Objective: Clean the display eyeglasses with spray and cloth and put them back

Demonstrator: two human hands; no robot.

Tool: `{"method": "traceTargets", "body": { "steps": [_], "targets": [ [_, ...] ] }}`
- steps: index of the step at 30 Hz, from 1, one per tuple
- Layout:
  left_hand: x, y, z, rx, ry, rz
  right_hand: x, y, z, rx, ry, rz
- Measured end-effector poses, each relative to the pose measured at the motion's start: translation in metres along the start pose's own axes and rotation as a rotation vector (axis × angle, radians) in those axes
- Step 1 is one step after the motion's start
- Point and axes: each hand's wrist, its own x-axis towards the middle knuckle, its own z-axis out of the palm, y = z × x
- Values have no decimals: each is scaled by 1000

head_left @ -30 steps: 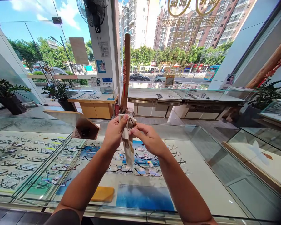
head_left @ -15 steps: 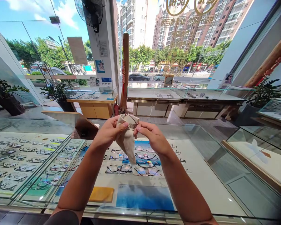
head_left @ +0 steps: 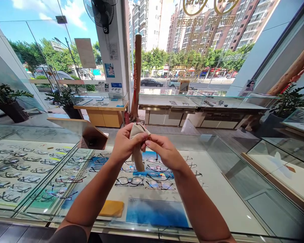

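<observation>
A beige cleaning cloth (head_left: 137, 163) is bunched in my left hand (head_left: 128, 143), with its loose end hanging below. My left thumb presses on the cloth near its top fold. A thin dark rim of eyeglasses (head_left: 141, 127) shows at the fold; the cloth and fingers hide most of the frame. Close beside it, my right hand (head_left: 164, 150) is closed, fingertips pinching the eyeglasses at the cloth's edge. A thin dark reddish piece, seemingly a temple arm, sticks out under the right fingers. Both hands are held above the glass display case (head_left: 205, 202).
Inside the case lie several eyeglasses (head_left: 129, 181), a blue sheet (head_left: 157, 212) and a yellow-orange block (head_left: 112, 208). A framed mirror or stand (head_left: 91, 133) leans on the glass at left. More glass cases (head_left: 281, 162) stand to the right.
My left thumb and fingers have moved right, toward my right fingertips, over the cloth. The cloth is more bunched, and less of the rim shows. The view has shifted slightly.
</observation>
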Motion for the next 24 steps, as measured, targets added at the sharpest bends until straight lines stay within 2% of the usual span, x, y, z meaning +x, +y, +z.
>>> {"method": "traceTargets", "body": {
  "steps": [5,8,10,12,18,21,24],
  "targets": [
    [-2,-6,6,77,143,153,-1,-4,5,-58,-17,-13],
    [-1,-11,4,96,215,185,0,-3,7,-57,-19,-17],
    [1,-13,1,74,195,145,1,-2,6,-36,-19,-14],
    [4,-13,-2,27,126,76,3,0,3,-11,4,-12],
    [11,-8,-11,-72,-68,-46,5,5,-5,48,143,18],
    [10,-5,-10,-78,-81,-56,6,9,-3,85,147,16],
    [7,-5,-5,-53,-39,-36,6,12,2,122,111,-8]
  ]
}}
